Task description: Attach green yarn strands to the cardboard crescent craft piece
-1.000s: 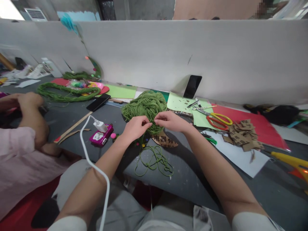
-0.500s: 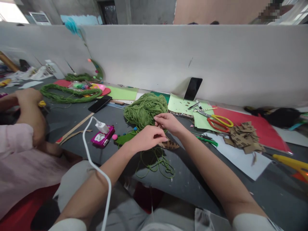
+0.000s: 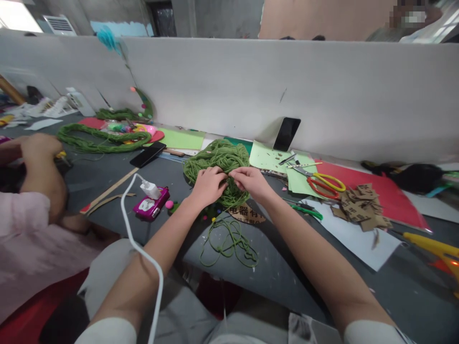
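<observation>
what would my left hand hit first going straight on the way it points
Your left hand would probably meet the green yarn pile right at its fingertips; depth is unclear, so brushing the right hand is possible.

A heap of green yarn point(image 3: 217, 155) is set about the middle of the bench point(image 3: 96, 173), its many thin strands piled in a loose, rounded mound, with looped lengths crossing one another in all directions. Its near side is partly hidden. On the near side of the heap, close to the bench's near edge, a thin green strand point(image 3: 233, 239) is laid flat in open, crossing loops, more tightly tangled toward its right.
</observation>
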Demonstrator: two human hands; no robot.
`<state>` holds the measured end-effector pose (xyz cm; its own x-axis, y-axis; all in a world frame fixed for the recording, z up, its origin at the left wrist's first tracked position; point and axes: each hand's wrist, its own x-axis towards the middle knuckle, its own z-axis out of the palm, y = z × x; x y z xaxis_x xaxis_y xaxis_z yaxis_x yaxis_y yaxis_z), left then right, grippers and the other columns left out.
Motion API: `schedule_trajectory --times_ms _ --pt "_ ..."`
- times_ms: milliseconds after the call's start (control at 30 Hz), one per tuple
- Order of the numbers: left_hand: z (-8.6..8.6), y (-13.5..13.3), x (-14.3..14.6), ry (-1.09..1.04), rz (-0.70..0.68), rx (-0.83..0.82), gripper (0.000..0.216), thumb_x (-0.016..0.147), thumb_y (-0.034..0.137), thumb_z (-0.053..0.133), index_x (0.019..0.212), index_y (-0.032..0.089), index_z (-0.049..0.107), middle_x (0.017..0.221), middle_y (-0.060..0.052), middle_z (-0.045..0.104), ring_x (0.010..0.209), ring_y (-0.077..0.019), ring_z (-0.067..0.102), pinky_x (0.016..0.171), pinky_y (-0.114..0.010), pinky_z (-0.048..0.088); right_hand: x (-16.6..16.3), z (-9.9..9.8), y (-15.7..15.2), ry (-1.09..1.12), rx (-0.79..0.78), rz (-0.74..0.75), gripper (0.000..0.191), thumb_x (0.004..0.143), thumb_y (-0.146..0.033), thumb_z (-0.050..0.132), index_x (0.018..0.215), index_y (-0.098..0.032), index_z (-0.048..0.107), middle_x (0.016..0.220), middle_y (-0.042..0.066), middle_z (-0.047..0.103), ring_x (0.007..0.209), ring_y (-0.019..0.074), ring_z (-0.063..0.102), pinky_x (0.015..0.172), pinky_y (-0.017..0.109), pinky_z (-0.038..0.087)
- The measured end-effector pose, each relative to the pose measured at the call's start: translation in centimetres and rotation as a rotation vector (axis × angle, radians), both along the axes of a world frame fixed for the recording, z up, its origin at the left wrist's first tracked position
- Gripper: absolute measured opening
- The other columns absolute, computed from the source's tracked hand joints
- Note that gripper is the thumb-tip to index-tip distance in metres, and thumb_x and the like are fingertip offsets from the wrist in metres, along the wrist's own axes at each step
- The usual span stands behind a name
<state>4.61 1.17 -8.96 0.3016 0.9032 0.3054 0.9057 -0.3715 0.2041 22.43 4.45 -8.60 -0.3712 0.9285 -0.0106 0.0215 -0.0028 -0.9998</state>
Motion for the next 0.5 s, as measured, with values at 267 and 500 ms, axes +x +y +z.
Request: schedule_trajectory --times_ms 267,500 --pt "-0.5 -1.2 -0.3 -0.03 -0.047 -0.031 0.02 0.093 0.022 0.059 0.098 0.022 0.078 0.112 -0.007 0.071 0.105 -0.0261 0.066 0.092 -0.043 0.043 -0.3 -0.8 0.0 -0.38 0.314 0.046 0.021 0.086 -0.03 0.055 0.087 -0.015 0.071 0.061 -0.001 0.059 0.057 0.0137 0.05 0.059 0.027 0.038" --pt "0.0 -0.3 -1.6 -0.324 -0.093 0.02 0.023 0.095 0.031 0.056 0.091 0.02 0.076 0.105 -0.007 0.072 0.099 -0.0206 0.068 0.093 -0.033 0.052 0.0 -1.0 -0.6 -0.962 0.574 0.044 0.026 0.092 -0.019 0.046 0.091 -0.019 0.072 0.091 0.01 0.075 0.081 0.0217 0.065 0.07 0.029 0.039"
